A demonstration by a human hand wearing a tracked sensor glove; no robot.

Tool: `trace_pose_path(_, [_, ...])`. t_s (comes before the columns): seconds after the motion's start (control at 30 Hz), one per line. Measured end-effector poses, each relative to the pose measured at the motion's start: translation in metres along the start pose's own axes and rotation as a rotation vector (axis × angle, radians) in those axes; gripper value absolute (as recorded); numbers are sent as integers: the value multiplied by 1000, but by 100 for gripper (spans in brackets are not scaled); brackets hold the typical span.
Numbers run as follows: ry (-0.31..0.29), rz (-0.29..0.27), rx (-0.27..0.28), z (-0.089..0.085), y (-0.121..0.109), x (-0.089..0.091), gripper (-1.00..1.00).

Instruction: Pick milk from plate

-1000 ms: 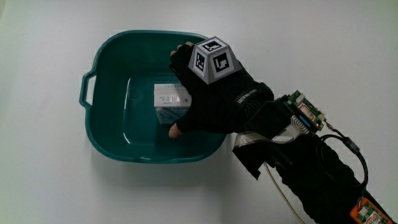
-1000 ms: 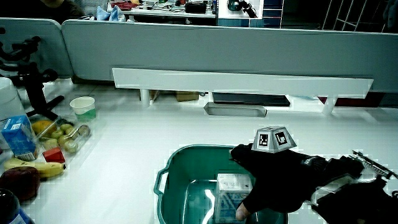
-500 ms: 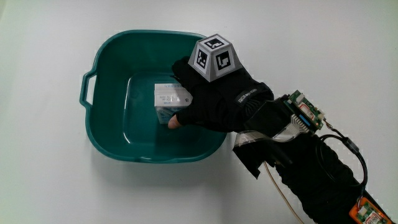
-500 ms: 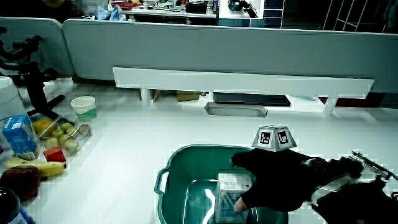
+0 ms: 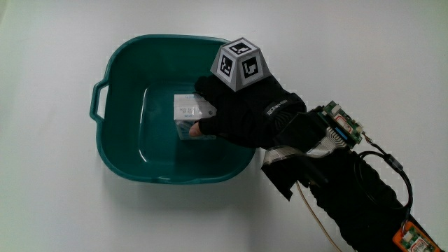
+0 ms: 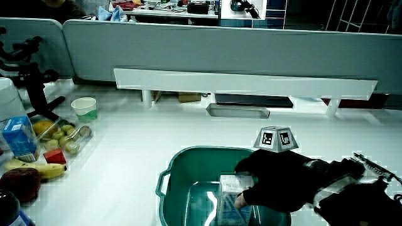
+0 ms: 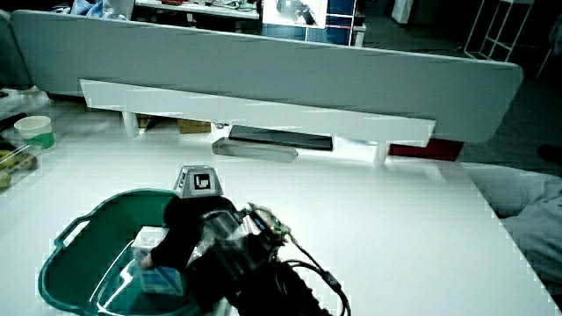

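Looks like an office or lab workspace. White table [image 6: 144, 150] closed off by a low grey partition [image 6: 220, 53], with cluttered desks [image 6: 163, 6] past it.

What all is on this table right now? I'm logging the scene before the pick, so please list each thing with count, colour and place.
Teal plastic basin with a side handle: one, teal, on the white table, near the person.
White and pale blue milk carton: one, standing inside the basin.
White table: one, white, under everything.
Small pale cup: one, whitish green, farther from the person than the basin.
Blue carton: one, blue, at the table's edge among the fruit.
Yellow banana: one, beside the blue carton.
Grey low partition: one, along the table's edge away from the person.
Black-gloved hand with a patterned cube: one, inside the basin, fingers closed on the milk carton.
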Motion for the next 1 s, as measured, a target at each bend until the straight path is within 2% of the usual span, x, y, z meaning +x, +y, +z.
trace_pose_path(0.07, [-23,5,12,0,-1,-1,79])
trace_pose_path(0.37, [-41,25,41,-1,-2,-3,100])
trace_pose_path(0.77, [-64,42,56,2,-8,-9,100])
trace_pose_path(1.0, [-54,56,88,12,-19,-8,100])
